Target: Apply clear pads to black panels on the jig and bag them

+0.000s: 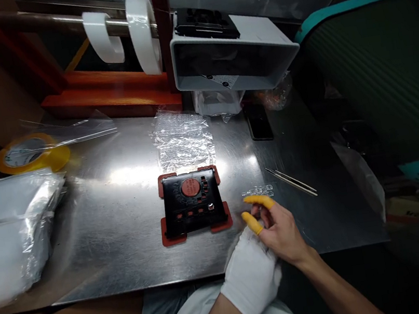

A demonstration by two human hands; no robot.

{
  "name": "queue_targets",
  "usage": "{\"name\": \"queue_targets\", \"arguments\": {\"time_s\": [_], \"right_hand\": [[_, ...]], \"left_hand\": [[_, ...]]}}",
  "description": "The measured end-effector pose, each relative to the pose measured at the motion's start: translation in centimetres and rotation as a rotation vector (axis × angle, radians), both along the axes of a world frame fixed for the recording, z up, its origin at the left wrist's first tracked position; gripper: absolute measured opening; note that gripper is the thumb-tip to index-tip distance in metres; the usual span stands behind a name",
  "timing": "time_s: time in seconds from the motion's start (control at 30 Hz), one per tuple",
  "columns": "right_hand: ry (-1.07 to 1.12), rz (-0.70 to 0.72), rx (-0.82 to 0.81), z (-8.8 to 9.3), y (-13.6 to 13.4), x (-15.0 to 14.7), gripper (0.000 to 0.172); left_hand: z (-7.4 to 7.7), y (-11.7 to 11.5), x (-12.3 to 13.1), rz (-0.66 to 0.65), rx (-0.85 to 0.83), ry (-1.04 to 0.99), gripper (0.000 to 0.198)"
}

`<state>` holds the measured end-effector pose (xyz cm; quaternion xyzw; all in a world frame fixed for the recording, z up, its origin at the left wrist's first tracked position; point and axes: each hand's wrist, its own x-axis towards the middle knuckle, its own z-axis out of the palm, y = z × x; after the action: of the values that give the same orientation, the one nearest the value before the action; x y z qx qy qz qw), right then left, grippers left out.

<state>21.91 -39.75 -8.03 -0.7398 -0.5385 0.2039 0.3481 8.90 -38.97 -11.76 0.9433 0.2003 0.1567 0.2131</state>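
My left hand (248, 272), in a white glove, is at the table's front edge; its fingertips are hidden. Across it lies my right hand (281, 230), bare except for yellow finger cots on thumb and index finger. Those two fingers are apart with nothing visible between them, while the others curl. Just beyond the index fingertip are small clear pieces (263, 189) in rows on the table. Left of the hands, a black plastic panel (178, 213) with cutouts lies on a red fixture (174, 237). Tweezers (296, 184) rest to the right.
Bubble wrap (183, 137) lies behind the panel. A phone (258, 122) is at back right, near a grey bin (236, 61) on its side. Yellow tape (22, 153) and stacked plastic bags (8, 234) occupy the left. White rolls (143, 35) hang on a bar.
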Motion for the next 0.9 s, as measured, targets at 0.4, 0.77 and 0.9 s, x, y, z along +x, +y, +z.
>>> {"name": "queue_targets", "arguments": {"time_s": [0.4,0.77,0.9], "right_hand": [[-0.070,0.038,-0.133,-0.3,-3.8,4.4,0.018],[-0.398,0.322,-0.150,-0.8,-2.5,6.1,0.023],[-0.217,0.172,-0.122,-0.6,-3.1,6.4,0.016]], "left_hand": [[1.0,0.4,0.2,-0.082,-0.080,0.043,0.042],[1.1,0.1,0.2,-0.053,-0.067,0.041,0.037],[0.9,0.1,0.1,-0.054,-0.051,0.032,0.039]]}}
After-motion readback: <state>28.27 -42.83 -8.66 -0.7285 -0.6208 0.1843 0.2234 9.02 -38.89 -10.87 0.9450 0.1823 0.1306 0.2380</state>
